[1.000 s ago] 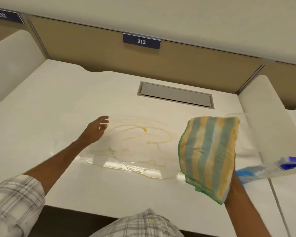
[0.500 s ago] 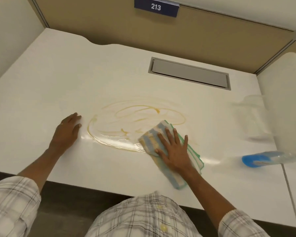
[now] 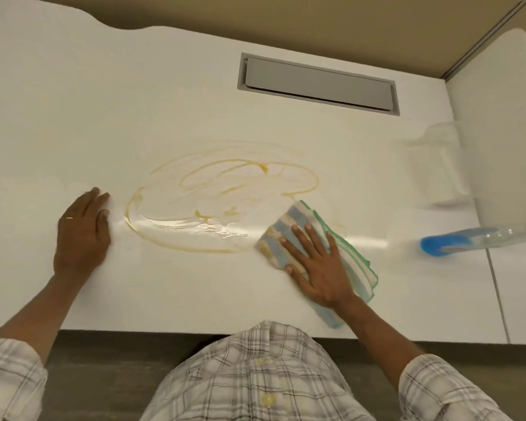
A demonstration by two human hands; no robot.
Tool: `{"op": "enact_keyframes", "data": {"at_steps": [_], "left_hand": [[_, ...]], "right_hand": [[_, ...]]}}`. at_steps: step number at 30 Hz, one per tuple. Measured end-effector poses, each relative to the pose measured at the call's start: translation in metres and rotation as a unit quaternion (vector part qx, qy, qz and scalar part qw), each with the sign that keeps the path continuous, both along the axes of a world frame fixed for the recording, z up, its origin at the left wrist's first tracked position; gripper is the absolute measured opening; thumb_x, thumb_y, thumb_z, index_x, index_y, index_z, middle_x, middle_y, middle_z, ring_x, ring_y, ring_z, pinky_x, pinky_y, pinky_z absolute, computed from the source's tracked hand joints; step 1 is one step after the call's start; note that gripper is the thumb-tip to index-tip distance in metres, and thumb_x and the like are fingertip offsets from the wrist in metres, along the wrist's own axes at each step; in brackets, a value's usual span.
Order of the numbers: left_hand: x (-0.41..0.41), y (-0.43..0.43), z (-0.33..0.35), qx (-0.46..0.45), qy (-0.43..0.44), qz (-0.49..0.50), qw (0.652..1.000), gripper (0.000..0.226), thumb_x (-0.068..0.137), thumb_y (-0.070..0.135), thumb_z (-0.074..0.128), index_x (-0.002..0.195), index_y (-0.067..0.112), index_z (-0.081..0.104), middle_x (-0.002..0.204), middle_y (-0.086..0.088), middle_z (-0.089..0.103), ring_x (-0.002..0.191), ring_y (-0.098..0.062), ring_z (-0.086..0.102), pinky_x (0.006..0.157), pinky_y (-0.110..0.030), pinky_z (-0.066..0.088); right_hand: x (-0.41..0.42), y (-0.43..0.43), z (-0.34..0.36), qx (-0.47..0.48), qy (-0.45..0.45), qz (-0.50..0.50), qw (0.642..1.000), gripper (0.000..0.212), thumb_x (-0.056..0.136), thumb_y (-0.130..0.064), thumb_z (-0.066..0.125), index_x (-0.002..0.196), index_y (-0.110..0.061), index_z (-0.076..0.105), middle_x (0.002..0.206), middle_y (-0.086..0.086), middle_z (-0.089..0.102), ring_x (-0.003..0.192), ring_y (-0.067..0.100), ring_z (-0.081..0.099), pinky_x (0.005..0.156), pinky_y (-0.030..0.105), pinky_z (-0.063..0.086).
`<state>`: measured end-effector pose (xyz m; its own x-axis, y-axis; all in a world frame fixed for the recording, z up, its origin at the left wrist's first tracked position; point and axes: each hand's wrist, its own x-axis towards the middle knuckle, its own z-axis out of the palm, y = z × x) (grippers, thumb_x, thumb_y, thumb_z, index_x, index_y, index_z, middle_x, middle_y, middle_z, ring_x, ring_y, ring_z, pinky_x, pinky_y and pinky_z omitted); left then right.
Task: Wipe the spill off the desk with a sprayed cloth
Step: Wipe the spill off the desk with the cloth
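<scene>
Right hand (image 3: 318, 268) flat, fingers spread, pressing striped cloth (image 3: 351, 262) at spill's right edge. Left hand (image 3: 81, 233) flat, empty, bracing on surface (image 3: 73, 101) just left of spill (image 3: 219, 205). Risk: broad puddle may smear outward toward left hand; spray bottle (image 3: 474, 240) lying near.

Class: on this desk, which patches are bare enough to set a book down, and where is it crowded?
Bare: the far-left desk beyond the left hand, and the near strip between both hands. Crowded: the middle, with the spill and the cloth under the right hand; the right edge, with the spray bottle; the grey hatch.
</scene>
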<state>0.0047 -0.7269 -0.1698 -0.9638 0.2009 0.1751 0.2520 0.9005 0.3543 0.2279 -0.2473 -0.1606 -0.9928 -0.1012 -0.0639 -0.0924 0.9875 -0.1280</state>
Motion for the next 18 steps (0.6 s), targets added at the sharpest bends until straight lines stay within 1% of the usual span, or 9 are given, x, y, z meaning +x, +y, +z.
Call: {"op": "enact_keyframes", "data": {"at_steps": [3, 4, 6, 8, 10, 12, 14, 16, 18], "left_hand": [[-0.001, -0.002, -0.005, -0.014, 0.01, 0.02, 1.0, 0.048, 0.109, 0.025, 0.036, 0.147, 0.005, 0.058, 0.158, -0.02, 0.054, 0.148, -0.043, 0.048, 0.127, -0.03, 0.014], [-0.001, -0.003, -0.007, -0.01, 0.011, 0.026, 1.0, 0.048, 0.109, 0.027, 0.036, 0.147, 0.008, 0.058, 0.159, -0.019, 0.053, 0.149, -0.042, 0.046, 0.128, -0.03, 0.014], [-0.001, -0.003, -0.008, 0.004, 0.012, 0.03, 0.999, 0.043, 0.11, 0.031, 0.036, 0.147, 0.026, 0.057, 0.16, -0.014, 0.052, 0.15, -0.039, 0.046, 0.129, -0.041, 0.024], [-0.004, -0.004, -0.008, 0.016, 0.012, 0.021, 1.0, 0.044, 0.11, 0.034, 0.035, 0.151, 0.043, 0.046, 0.161, -0.006, 0.051, 0.149, -0.037, 0.047, 0.126, -0.047, 0.03], [-0.004, -0.005, -0.008, 0.012, 0.014, 0.015, 1.0, 0.045, 0.11, 0.036, 0.033, 0.151, 0.052, 0.039, 0.163, 0.001, 0.047, 0.15, -0.036, 0.046, 0.127, -0.047, 0.03], [-0.003, -0.004, -0.007, 0.007, 0.023, 0.007, 1.0, 0.044, 0.11, 0.037, 0.032, 0.148, 0.06, 0.031, 0.164, 0.02, 0.031, 0.151, -0.035, 0.045, 0.128, -0.045, 0.028], [-0.005, -0.006, -0.008, 0.011, 0.022, 0.006, 1.0, 0.044, 0.111, 0.038, 0.031, 0.148, 0.061, 0.03, 0.163, 0.033, 0.02, 0.154, -0.033, 0.042, 0.13, -0.048, 0.029], [-0.006, -0.01, -0.014, 0.019, 0.018, -0.001, 1.0, 0.043, 0.112, 0.04, 0.029, 0.15, 0.058, 0.032, 0.164, 0.036, 0.02, 0.157, -0.03, 0.038, 0.13, -0.051, 0.029], [-0.009, -0.016, -0.021, 0.016, 0.014, -0.003, 1.0, 0.044, 0.112, 0.04, 0.03, 0.153, 0.054, 0.035, 0.167, 0.033, 0.022, 0.159, -0.024, 0.036, 0.129, -0.053, 0.03]], "right_hand": [[-0.001, 0.031, 0.004, 0.02, -0.015, -0.139, 0.99, 0.061, 0.107, -0.059, 0.024, 0.165, -0.042, 0.017, 0.177, -0.007, 0.011, 0.164, 0.023, 0.008, 0.125, 0.066, 0.013], [-0.01, 0.039, 0.006, 0.028, -0.021, -0.179, 0.983, 0.061, 0.107, -0.059, 0.023, 0.165, -0.042, 0.015, 0.177, -0.007, 0.011, 0.164, 0.024, 0.009, 0.125, 0.066, 0.011], [-0.043, 0.052, 0.007, 0.03, -0.027, -0.241, 0.97, 0.063, 0.106, -0.06, 0.022, 0.165, -0.042, 0.014, 0.176, -0.005, 0.014, 0.164, 0.027, 0.011, 0.124, 0.067, 0.011], [-0.089, 0.06, 0.006, 0.016, -0.019, -0.279, 0.96, 0.066, 0.104, -0.061, 0.022, 0.166, -0.038, 0.016, 0.176, -0.001, 0.016, 0.163, 0.031, 0.013, 0.124, 0.069, 0.012], [-0.139, 0.061, 0.004, 0.0, -0.008, -0.29, 0.957, 0.067, 0.104, -0.061, 0.025, 0.166, -0.035, 0.017, 0.176, 0.002, 0.018, 0.162, 0.033, 0.014, 0.123, 0.07, 0.013], [-0.177, 0.051, 0.002, -0.006, 0.004, -0.28, 0.96, 0.066, 0.105, -0.061, 0.027, 0.165, -0.034, 0.02, 0.175, 0.005, 0.02, 0.162, 0.035, 0.016, 0.123, 0.071, 0.014], [-0.19, 0.03, -0.001, -0.005, 0.017, -0.242, 0.97, 0.066, 0.105, -0.061, 0.026, 0.165, -0.035, 0.021, 0.175, 0.004, 0.022, 0.162, 0.035, 0.017, 0.124, 0.069, 0.014], [-0.18, 0.009, -0.006, 0.0, 0.028, -0.193, 0.981, 0.065, 0.105, -0.061, 0.026, 0.165, -0.037, 0.021, 0.174, 0.001, 0.023, 0.162, 0.033, 0.016, 0.124, 0.067, 0.014], [-0.15, -0.008, -0.01, -0.002, 0.038, -0.156, 0.987, 0.064, 0.106, -0.061, 0.027, 0.165, -0.038, 0.02, 0.175, -0.001, 0.019, 0.163, 0.03, 0.014, 0.125, 0.064, 0.013]]}}
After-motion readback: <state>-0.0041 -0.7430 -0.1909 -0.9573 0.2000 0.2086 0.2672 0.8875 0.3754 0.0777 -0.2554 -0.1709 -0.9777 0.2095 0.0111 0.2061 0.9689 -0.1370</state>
